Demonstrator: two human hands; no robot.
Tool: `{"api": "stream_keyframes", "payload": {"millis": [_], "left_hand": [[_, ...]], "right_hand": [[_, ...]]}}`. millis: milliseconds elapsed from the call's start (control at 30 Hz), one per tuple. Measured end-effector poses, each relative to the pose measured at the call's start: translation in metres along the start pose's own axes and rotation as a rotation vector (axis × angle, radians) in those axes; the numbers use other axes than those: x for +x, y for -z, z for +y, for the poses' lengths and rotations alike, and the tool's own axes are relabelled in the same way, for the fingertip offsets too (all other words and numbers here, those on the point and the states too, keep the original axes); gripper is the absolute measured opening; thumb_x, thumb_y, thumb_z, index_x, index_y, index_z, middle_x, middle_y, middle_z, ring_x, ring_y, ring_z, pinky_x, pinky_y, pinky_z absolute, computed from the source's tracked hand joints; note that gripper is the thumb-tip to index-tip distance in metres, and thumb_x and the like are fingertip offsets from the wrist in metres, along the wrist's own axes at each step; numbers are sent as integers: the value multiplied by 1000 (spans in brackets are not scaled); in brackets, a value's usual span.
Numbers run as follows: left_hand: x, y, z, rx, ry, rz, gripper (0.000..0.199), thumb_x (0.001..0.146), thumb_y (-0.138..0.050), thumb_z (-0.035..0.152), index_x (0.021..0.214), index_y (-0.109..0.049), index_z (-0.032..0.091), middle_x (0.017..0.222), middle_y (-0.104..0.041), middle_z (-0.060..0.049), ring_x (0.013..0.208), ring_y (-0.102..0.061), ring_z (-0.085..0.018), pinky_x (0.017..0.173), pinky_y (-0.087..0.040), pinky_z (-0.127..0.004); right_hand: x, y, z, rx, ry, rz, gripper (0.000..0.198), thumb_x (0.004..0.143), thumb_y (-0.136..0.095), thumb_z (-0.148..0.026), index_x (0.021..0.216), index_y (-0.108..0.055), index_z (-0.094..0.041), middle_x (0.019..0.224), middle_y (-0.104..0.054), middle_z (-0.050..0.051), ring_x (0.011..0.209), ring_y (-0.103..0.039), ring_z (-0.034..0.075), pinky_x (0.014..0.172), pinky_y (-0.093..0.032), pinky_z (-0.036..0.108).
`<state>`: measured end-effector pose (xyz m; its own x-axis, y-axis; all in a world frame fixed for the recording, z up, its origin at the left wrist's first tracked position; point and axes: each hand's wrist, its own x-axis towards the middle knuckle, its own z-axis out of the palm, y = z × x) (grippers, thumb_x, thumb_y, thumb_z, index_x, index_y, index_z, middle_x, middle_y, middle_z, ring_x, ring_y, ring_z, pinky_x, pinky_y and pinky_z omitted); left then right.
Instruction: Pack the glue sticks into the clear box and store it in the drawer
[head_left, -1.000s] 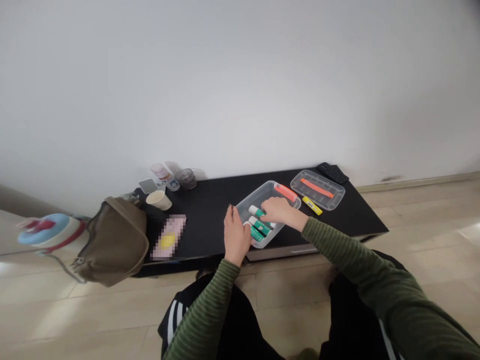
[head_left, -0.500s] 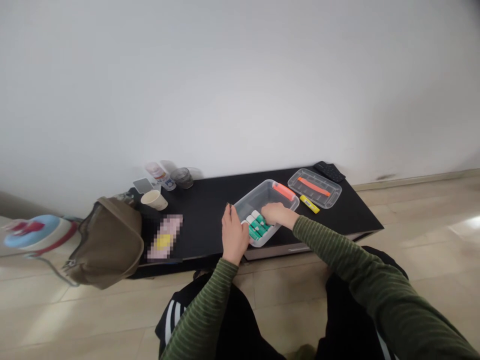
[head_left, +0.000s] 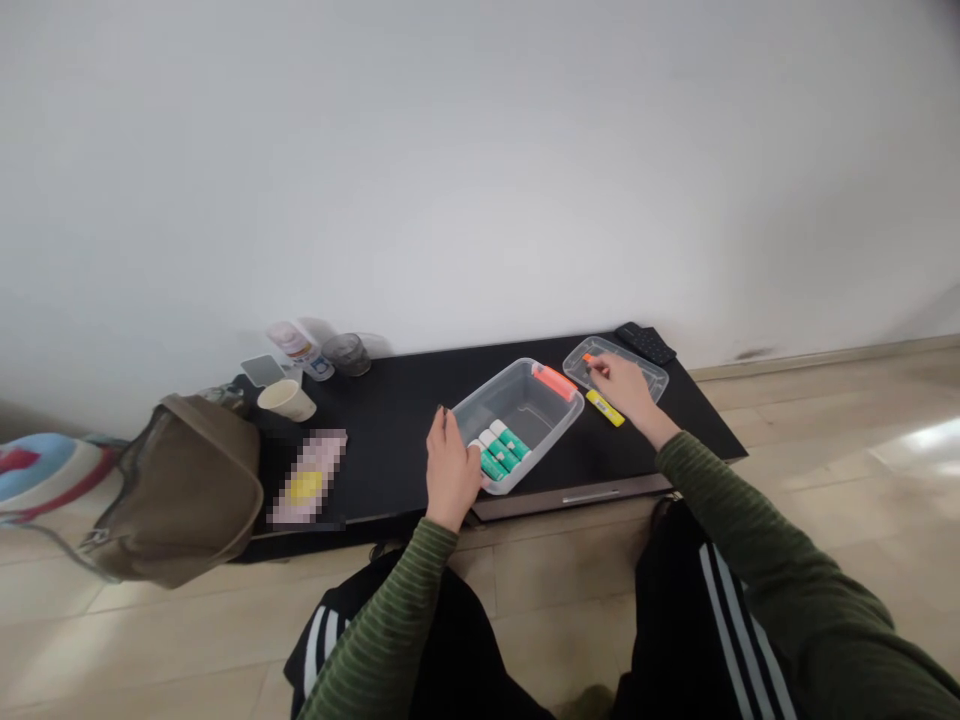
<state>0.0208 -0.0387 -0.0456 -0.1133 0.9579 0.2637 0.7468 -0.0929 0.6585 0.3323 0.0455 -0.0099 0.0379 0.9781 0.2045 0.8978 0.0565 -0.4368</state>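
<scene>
My left hand [head_left: 453,470] grips the near left end of a clear plastic box [head_left: 551,445], thumb at its rim. Inside the box, three green tubes with white caps [head_left: 503,450] lie side by side. An orange clip [head_left: 556,381] sits on the far right end of its rim. Farther right, my right hand [head_left: 624,385] is over the clear lid [head_left: 655,378], fingers closed around its orange strip [head_left: 588,358]. The hand hides most of that strip. Just in front of the lid lies a yellow stick with a label [head_left: 604,408].
The black low table [head_left: 405,400] stands against the wall. A black keypad-like object [head_left: 646,342] lies behind the lid. On the left are a brown bag [head_left: 180,490], a paper cup [head_left: 287,400], a spray can [head_left: 301,352], a dark glass [head_left: 346,354] and a blurred pink packet [head_left: 311,475].
My right hand has left the inside of the box and moved right to the lid's orange strip. My left hand keeps its hold on the box. The view has shifted slightly.
</scene>
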Motion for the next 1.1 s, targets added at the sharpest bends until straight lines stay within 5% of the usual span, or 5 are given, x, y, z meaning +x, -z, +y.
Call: {"api": "stream_keyframes", "payload": {"millis": [167,500,667,833,1100], "left_hand": [[2,0,-1,-2,5,-26,69,83,-47,18,150,-34,4,159,-27,-22,149,-24,-32,123,-24,-49],[4,-1,-5,-64,-15,-34,71,82,-49,18,151,-34,8,160,-26,-20,149,-23,-32,124,-20,-50],[5,-3,-10,-83,-44,-27,70,83,-49,18,151,-34,12,159,-27,-18,149,-24,-32,123,-21,-51],[10,-6,-14,-104,-90,-48,70,82,-49,15,151,-35,14,159,-28,-17,149,-25,-31,122,-23,-52],[27,-11,-12,-100,-183,-157,70,81,-48,15,150,-36,12,159,-29,-18,149,-26,-31,123,-22,-50]], "right_hand": [[-10,-27,44,-178,-183,-245,18,89,-57,-27,99,-71,-20,110,-71,8,98,-65,22,77,-45,27],[-15,-41,45,-324,-246,-400,24,83,-66,-35,98,-70,-17,107,-70,15,98,-67,29,73,-46,32],[-12,-25,39,-195,-232,-215,25,85,-62,-39,91,-71,-17,96,-72,12,91,-68,26,71,-45,30],[-15,8,-5,85,47,161,29,89,-57,-39,103,-68,-17,95,-73,7,79,-65,18,73,-45,28],[-12,-11,-98,-339,223,-409,29,87,-59,-38,95,-74,-15,97,-74,15,97,-68,28,79,-47,31]]}}
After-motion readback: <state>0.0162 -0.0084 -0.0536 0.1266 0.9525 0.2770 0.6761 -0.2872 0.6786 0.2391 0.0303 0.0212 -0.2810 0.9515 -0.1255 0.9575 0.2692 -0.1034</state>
